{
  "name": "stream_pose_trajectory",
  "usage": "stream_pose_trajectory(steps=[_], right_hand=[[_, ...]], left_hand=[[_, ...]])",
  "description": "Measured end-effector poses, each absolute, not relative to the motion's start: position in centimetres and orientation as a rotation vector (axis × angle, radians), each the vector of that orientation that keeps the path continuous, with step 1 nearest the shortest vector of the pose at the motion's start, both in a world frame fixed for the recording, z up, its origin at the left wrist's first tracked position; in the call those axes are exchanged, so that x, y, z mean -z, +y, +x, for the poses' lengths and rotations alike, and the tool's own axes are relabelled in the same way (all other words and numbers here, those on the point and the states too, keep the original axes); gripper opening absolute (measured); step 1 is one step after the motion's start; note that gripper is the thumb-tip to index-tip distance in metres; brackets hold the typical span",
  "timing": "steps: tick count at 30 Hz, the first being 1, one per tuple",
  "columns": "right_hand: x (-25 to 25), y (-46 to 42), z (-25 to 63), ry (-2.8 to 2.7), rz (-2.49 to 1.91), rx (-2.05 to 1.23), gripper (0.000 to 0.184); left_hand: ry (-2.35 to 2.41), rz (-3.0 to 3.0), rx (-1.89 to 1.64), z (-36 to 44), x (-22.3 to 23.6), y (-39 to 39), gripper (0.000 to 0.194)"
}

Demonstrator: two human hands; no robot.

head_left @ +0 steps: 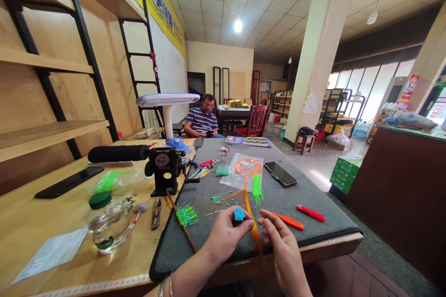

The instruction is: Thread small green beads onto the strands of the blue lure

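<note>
My left hand (228, 232) is closed round a tight bunch of small blue-tipped pieces (239, 214); their lower ends are hidden inside the fist. To its right, my right hand (277, 236) has its fingers apart and slightly curled, with nothing visible in them. Between the hands, long orange strands (248, 204) run over the grey mat (216, 190) toward its front edge. Bright green strands (257, 189) lie beside a clear bag (230, 177) holding an orange coil. Left of my hands rests a cluster of green stems with blue tips (187, 215).
A black hand-cranked device (163, 171) stands at left, near a water jar (106, 222), snips (156, 214) and a dark phone (69, 182). Another phone (280, 174), an orange tool (289, 221) and a red one (310, 213) lie at right. A person (202, 120) sits beyond the table.
</note>
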State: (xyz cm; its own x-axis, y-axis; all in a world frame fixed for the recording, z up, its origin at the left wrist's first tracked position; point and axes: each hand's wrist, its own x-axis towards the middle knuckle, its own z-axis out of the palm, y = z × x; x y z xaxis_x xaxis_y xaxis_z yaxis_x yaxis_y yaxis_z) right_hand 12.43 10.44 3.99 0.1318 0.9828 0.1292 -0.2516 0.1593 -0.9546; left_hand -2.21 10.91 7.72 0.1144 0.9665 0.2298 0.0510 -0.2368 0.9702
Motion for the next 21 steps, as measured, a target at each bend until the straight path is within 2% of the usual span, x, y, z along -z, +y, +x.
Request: stream_pose_trajectory(steps=[10,18,21], right_hand=[[-4.5,10.8,10.5,-1.073,-0.896,-1.298,0.036],[-5.8,11.5,11.0,-0.966,-0.810,-1.433,0.035],[-5.9,11.9,10.8,-1.027,-0.834,-1.496,0.039]], left_hand=[[1.010,1.266,-1.240,-2.2,-7.9,10.5,0.041],[0.835,0.900,-1.078,-3.6,-8.2,11.2,0.017],[0.744,0.830,-1.026,-4.0,-8.0,11.4,0.015]])
